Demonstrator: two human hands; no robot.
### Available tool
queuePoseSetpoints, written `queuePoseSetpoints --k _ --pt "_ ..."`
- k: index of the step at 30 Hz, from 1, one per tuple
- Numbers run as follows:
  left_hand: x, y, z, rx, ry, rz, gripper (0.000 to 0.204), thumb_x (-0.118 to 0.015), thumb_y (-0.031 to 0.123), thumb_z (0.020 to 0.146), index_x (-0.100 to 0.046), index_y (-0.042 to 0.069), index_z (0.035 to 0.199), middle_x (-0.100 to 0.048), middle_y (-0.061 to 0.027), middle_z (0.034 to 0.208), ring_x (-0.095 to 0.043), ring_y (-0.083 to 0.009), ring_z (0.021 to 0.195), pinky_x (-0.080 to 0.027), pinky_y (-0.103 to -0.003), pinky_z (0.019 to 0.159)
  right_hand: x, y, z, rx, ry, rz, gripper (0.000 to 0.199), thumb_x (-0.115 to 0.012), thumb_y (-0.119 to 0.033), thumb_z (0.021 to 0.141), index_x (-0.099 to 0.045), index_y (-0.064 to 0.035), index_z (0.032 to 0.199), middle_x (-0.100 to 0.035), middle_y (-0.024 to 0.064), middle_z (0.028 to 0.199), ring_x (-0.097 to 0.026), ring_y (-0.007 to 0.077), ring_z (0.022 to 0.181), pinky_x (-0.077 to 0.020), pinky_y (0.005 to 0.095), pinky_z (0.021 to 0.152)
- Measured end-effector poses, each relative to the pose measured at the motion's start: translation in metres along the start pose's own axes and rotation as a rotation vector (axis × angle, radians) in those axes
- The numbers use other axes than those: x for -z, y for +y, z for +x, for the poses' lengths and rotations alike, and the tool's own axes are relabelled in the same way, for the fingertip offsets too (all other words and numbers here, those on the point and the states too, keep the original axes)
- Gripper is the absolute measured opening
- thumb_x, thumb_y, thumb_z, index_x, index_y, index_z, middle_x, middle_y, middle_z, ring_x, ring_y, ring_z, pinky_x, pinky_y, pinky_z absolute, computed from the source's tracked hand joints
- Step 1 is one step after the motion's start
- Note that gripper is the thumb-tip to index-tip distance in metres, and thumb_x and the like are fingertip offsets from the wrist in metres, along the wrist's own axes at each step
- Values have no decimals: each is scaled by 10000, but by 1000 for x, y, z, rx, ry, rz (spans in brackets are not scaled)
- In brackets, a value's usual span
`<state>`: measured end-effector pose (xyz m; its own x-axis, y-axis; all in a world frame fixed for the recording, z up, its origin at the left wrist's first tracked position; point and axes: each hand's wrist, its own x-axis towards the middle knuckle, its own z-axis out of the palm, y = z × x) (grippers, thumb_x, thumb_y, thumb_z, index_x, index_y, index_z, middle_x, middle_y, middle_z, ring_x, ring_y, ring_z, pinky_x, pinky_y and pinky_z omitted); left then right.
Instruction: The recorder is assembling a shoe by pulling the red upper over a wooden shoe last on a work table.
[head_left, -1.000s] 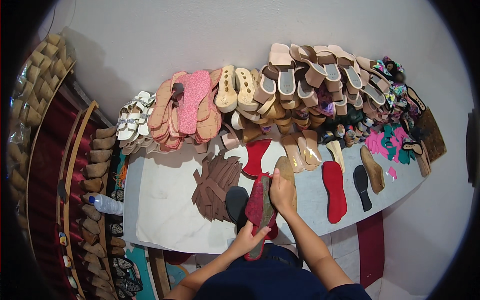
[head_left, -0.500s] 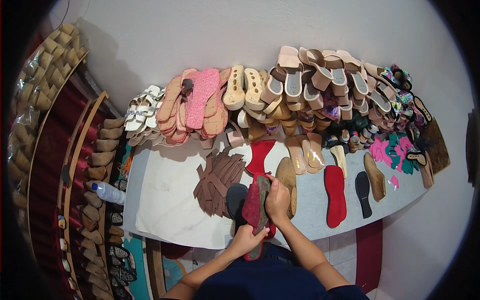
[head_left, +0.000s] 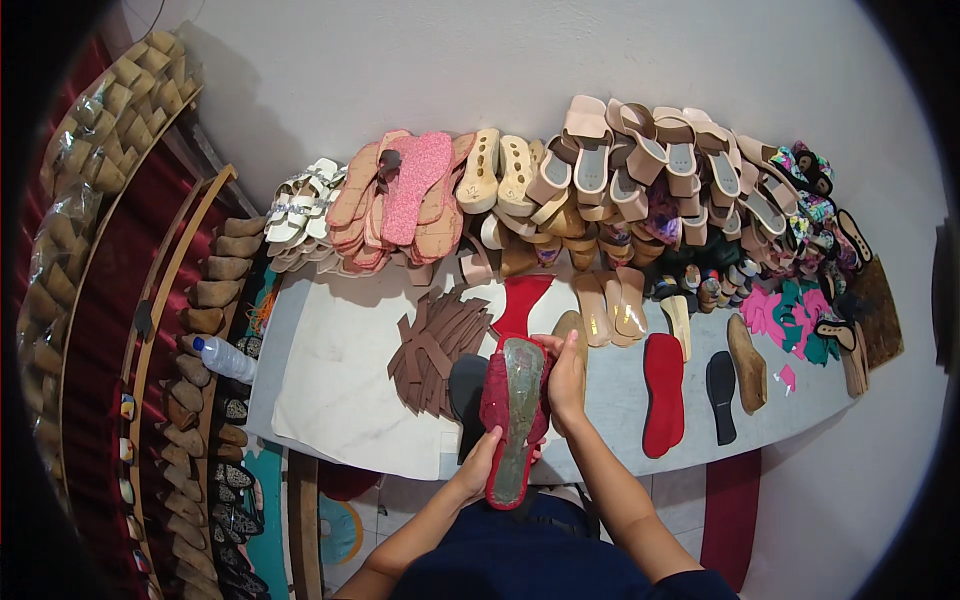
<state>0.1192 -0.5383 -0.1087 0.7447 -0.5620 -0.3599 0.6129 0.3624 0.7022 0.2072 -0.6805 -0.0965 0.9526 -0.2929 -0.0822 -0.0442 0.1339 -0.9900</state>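
Observation:
Just over the table's near edge I hold a red sandal (head_left: 519,425) with both hands. Its long, grey-green sole face with a red border is turned up, and dark red textured material shows at both sides. My left hand (head_left: 476,472) grips the lower left side, thumb on the edge and fingertips partly showing beyond the right edge. Along the upper right side lies my right hand (head_left: 568,385), closed on it, some fingers hidden. Behind the sandal are a dark grey sole (head_left: 466,388), a red cut piece (head_left: 522,300) and a partly covered wooden shoe last (head_left: 571,328).
Brown strips (head_left: 440,350) lie piled at left on the table (head_left: 330,400). Red soles (head_left: 663,400), a black sole (head_left: 720,390) and another last (head_left: 746,360) lie at right. Stacked heeled sandals (head_left: 680,165) line the wall. A bottle (head_left: 225,358) stands beside the left rack of lasts.
The sandal has turned so its grey-green sole face now shows broadly. My right hand has shifted from over its upper end to its right side. The whole view has tilted slightly.

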Motion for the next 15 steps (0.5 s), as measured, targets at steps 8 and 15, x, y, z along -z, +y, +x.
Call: queuePoseSetpoints --k 8,15 --pt "0 -27 -1 -143 101 250 462 -232 364 939 -425 -27 1090 -586 -170 923 -599 -212 813 -500 -301 677 8 13 -9 70 53 -120 621 -184 -374 933 -616 64 848 -618 150 752 -583 219 736 -429 309 723" --pt "5 -38 0 -155 88 39 466 -267 355 937 -450 -44 1093 -600 -147 904 -609 -230 779 -497 -310 692 15 20 -1 24 -39 -243 612 -182 -376 942 -594 72 879 -600 90 757 -545 145 723 -418 262 714"
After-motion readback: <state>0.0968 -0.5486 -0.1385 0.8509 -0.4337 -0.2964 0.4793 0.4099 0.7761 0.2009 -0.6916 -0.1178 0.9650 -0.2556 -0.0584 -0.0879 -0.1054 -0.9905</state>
